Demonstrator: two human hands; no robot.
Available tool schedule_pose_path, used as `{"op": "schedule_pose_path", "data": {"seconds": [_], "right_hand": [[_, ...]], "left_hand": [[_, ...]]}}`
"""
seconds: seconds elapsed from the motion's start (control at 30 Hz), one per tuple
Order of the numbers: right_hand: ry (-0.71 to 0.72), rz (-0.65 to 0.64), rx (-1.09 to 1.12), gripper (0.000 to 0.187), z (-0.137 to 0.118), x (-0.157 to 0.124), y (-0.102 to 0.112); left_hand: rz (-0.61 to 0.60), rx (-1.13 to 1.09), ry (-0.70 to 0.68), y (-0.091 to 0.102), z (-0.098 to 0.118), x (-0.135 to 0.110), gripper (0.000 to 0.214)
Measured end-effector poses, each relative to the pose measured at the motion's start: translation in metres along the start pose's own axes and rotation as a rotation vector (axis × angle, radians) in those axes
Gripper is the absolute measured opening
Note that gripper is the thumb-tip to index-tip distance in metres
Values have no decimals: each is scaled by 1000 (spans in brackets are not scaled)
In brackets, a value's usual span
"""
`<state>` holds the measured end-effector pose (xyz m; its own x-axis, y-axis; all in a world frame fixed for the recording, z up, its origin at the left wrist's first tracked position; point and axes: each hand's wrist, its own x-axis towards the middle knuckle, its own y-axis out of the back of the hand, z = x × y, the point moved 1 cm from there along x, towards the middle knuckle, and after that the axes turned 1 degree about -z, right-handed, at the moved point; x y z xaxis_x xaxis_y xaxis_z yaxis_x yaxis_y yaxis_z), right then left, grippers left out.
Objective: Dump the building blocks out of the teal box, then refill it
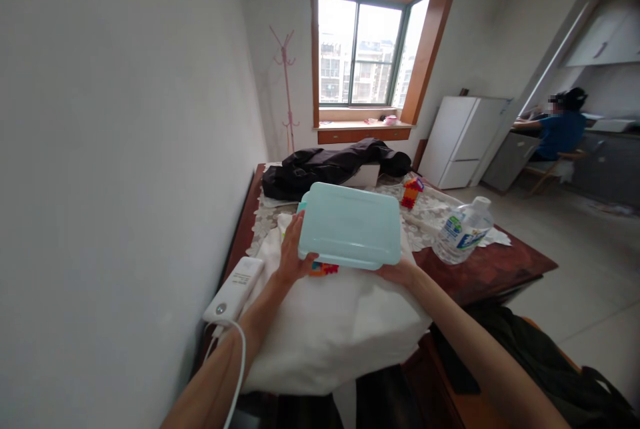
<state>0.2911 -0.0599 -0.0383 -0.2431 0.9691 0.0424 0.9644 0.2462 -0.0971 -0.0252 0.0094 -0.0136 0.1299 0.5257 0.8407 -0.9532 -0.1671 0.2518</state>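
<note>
A light teal plastic box with a flat lid [351,224] is held up over the white cloth [345,329] on the table, tilted toward me. My left hand [294,252] grips its left edge, thumb at the near corner. Under the near right corner, my right hand [397,270] supports the box; most of its fingers are hidden beneath. Small orange and red toy pieces [327,269] show just below the box's near edge. What the box contains cannot be seen.
A white power bank [235,289] with a cable lies by the left wall. On the table are a dark jacket [320,166], an orange toy-block figure [411,193] and a large clear plastic bottle [461,232]. A person in blue [563,126] sits far right.
</note>
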Motion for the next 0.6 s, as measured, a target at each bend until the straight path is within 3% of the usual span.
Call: {"op": "schedule_pose_path", "data": {"seconds": [0.07, 0.13, 0.23, 0.3, 0.37, 0.4, 0.5, 0.6], "right_hand": [[11, 122, 41, 60, 2, -12, 19], [-14, 162, 95, 67, 0, -22, 29], [-54, 203, 228, 73, -10, -26, 24], [-21, 262, 320, 74, -19, -24, 12], [34, 315, 408, 73, -27, -20, 0], [59, 336, 449, 72, -30, -19, -5], [140, 385, 514, 66, -33, -18, -12], [282, 358, 319, 64, -29, -25, -11]], "left_hand": [[-55, 32, -101, 3, 2, 4, 92], [-128, 43, -148, 4, 4, 4, 87], [-171, -11, -71, -2, 13, 2, 102], [-70, -97, 70, -11, 23, 2, 120], [143, -269, 241, -19, 33, 6, 127], [245, -420, 291, -22, 37, 9, 122], [333, -849, 464, -23, 38, 21, 93], [346, -1048, 619, -14, 23, 28, 75]]}}
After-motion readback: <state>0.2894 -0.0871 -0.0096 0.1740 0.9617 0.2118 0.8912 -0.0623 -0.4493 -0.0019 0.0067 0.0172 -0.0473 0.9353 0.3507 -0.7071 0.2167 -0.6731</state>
